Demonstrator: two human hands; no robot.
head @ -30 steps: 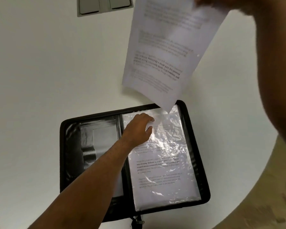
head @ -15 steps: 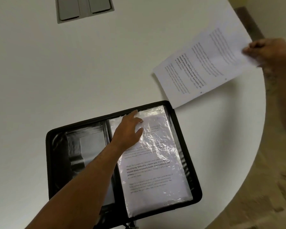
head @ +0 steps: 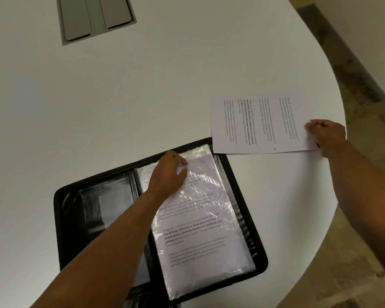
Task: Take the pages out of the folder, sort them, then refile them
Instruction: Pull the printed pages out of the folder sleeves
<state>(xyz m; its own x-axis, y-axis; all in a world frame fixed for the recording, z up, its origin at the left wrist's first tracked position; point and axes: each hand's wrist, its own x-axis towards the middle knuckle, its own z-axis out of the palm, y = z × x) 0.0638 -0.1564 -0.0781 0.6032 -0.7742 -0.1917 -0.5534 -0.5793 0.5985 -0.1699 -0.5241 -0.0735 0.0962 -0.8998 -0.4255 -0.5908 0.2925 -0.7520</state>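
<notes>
Open folder (head: 71,218) on a white table (head: 165,96), one loose page (head: 260,123) lying flat beside its far right corner.
The left hand (head: 169,174) pinches the top of the plastic sleeve (head: 200,218); sleeved text is glare-blurred. The right hand (head: 327,136) pinches the page's edge, fingertips hidden beneath.

White table (head: 165,96): open black folder (head: 71,218), loose page (head: 258,123).
</notes>
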